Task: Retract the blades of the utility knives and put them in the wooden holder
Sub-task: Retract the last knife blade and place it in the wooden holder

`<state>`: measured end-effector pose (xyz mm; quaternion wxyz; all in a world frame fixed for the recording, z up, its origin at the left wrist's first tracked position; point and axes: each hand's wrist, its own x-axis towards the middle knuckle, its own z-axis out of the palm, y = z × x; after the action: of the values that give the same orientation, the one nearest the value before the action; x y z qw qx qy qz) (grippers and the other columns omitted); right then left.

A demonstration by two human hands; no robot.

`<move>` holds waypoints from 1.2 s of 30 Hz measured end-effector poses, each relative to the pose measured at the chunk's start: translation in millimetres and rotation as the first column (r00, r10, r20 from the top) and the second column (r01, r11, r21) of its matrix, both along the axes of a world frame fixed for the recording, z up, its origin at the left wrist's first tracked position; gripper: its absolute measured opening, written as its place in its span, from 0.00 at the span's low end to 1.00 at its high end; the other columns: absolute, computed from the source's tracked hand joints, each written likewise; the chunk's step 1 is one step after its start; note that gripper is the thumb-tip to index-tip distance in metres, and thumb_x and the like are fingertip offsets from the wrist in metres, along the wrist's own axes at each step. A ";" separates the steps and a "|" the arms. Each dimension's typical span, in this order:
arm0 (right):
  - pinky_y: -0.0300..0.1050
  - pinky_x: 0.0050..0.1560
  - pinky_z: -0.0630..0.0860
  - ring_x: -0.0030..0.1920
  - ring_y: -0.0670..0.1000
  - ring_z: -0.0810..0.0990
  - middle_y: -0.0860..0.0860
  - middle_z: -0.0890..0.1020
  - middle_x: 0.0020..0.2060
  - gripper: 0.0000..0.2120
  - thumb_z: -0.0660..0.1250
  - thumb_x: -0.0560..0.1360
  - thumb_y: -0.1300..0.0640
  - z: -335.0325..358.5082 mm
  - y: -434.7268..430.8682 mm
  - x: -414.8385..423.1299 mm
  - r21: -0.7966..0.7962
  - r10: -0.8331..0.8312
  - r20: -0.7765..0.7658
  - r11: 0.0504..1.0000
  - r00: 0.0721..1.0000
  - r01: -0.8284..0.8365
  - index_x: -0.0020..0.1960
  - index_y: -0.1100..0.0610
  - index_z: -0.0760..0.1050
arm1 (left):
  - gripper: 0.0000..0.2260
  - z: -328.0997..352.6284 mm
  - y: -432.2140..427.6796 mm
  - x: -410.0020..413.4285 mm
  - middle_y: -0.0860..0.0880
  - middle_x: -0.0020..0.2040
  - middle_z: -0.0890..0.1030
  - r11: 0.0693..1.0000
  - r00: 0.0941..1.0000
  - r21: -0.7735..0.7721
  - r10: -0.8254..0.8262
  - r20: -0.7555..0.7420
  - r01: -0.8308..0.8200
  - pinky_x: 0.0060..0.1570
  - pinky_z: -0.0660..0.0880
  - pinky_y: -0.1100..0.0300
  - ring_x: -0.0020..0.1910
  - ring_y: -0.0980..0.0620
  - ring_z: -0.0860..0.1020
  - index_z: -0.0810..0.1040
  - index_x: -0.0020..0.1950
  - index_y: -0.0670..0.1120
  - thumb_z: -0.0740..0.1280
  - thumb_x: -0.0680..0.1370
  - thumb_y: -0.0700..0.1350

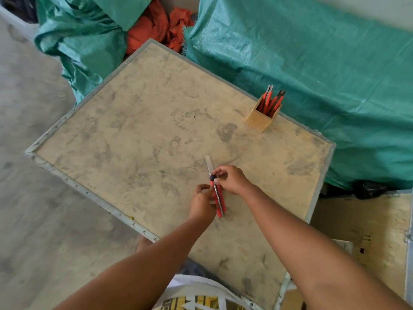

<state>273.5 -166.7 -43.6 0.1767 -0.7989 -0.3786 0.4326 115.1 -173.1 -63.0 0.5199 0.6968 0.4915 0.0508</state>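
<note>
A red utility knife [219,200] is held over the middle of a dirty board [143,130], its silver blade sticking out toward the far side. My left hand [202,203] grips the red handle from the left. My right hand [231,179] pinches the black slider knob near the blade end. A small wooden holder [260,119] stands at the board's far right edge, with several red utility knives [269,101] upright in it.
The board has a grey metal rim [73,189]. Green tarp-covered bulk [324,70] lies behind and to the right, with orange cloth [161,25] at the back. A second board [366,227] sits lower right. Concrete floor [33,220] is on the left.
</note>
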 end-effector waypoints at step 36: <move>0.35 0.53 0.79 0.51 0.46 0.84 0.49 0.86 0.55 0.14 0.75 0.75 0.61 98.1 -59.1 -16.4 0.458 -0.224 -0.102 0.854 0.969 0.245 0.60 0.54 0.85 | 0.25 124.3 92.4 3.2 0.52 0.59 0.84 0.810 0.892 -0.505 -0.047 0.449 0.297 0.49 0.83 0.50 0.54 0.47 0.85 0.74 0.69 0.52 0.67 0.77 0.29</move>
<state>257.1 -225.8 54.5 0.4237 -0.7629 -0.3675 0.3216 118.3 -80.6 61.2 0.7960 0.5283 0.2954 0.0029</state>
